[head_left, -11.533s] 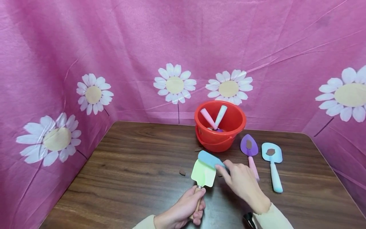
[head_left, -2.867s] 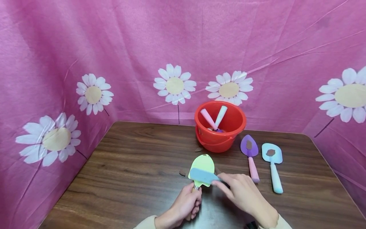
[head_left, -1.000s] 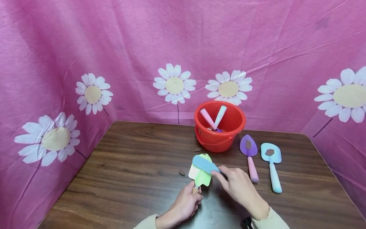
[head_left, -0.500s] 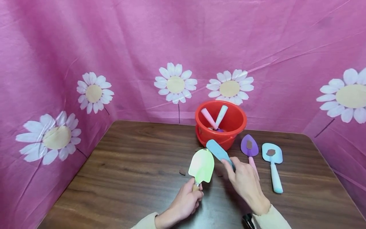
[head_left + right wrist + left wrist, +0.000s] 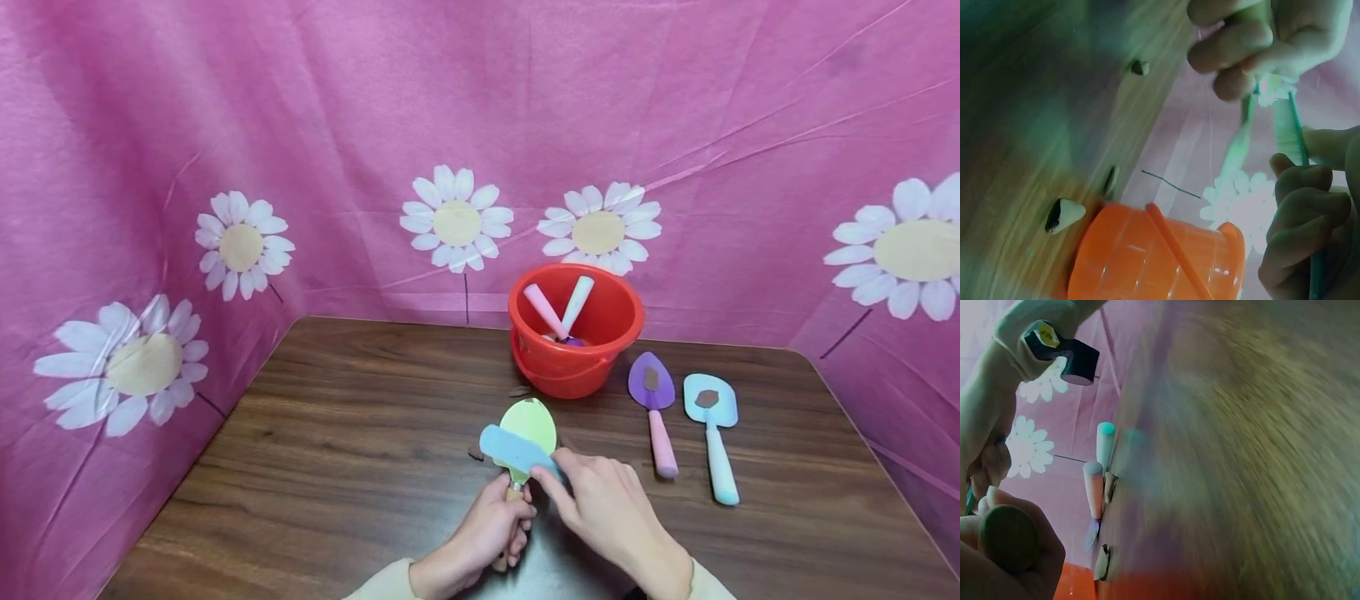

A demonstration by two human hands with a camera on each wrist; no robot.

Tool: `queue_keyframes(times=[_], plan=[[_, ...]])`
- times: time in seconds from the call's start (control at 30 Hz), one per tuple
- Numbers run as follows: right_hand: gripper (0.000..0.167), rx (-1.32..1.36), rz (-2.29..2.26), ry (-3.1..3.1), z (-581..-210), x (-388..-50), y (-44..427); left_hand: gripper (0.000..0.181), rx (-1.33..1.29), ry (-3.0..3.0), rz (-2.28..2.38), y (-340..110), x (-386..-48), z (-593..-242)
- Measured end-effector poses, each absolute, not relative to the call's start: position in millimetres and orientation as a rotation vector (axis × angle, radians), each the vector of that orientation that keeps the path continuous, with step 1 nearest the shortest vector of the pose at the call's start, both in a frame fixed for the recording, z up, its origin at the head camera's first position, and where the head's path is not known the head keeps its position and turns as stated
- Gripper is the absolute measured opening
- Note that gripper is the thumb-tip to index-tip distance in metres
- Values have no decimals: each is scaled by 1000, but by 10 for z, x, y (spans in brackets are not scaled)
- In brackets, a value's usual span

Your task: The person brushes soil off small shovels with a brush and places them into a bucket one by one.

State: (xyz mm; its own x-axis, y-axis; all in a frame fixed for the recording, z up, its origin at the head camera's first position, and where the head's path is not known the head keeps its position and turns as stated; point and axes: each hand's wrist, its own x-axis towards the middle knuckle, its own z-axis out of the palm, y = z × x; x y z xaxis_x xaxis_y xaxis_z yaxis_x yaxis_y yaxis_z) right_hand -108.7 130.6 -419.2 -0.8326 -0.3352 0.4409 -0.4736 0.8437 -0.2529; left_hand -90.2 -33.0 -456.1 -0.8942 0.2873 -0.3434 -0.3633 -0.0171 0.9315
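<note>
My left hand (image 5: 483,533) grips the wooden handle of a yellow-green trowel (image 5: 534,422), its blade pointing away over the table. In my right hand (image 5: 611,517) is a flat light-blue tool (image 5: 513,447), pinched between thumb and fingers and lying across the lower part of the trowel blade. The left wrist view shows the round handle end (image 5: 1010,539) inside the left fist. In the right wrist view the blue tool (image 5: 1289,128) stands edge-on beside the green trowel (image 5: 1238,147). Whether the two touch is unclear. A small dark mark shows at the trowel's tip.
A red bucket (image 5: 562,367) with pink and white handles stands behind. Right of it lie a purple trowel (image 5: 663,442) and a light-blue trowel (image 5: 720,467), each with a brown piece on its blade. Brown pieces (image 5: 476,452) lie on the wooden table (image 5: 337,433). Pink flowered cloth hangs behind.
The right hand and blue tool have moved left and nearer, from beside the trowel's upper right edge to across its lower blade. The trowel has shifted slightly toward me.
</note>
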Motion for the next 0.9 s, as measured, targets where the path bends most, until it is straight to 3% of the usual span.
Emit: queue_keyframes(times=[0.33,0.5,0.73,0.9], plan=[[28,539,607,-2653,-4176,-1131,1358,14,44,2005,1885,-332,-873,-4541],[15,495,665,-2581,-4226,-1255,1485,14,29,2017,1878,-352,-862,-4499],[23,340,650,-2629,-4238,-1414,1720,14,33,1943,1864,-352,-837,-4528],[19,382,668,-2625,-4161,-1416,1767,14,-17,1810,1897,-338,-854,-4553]])
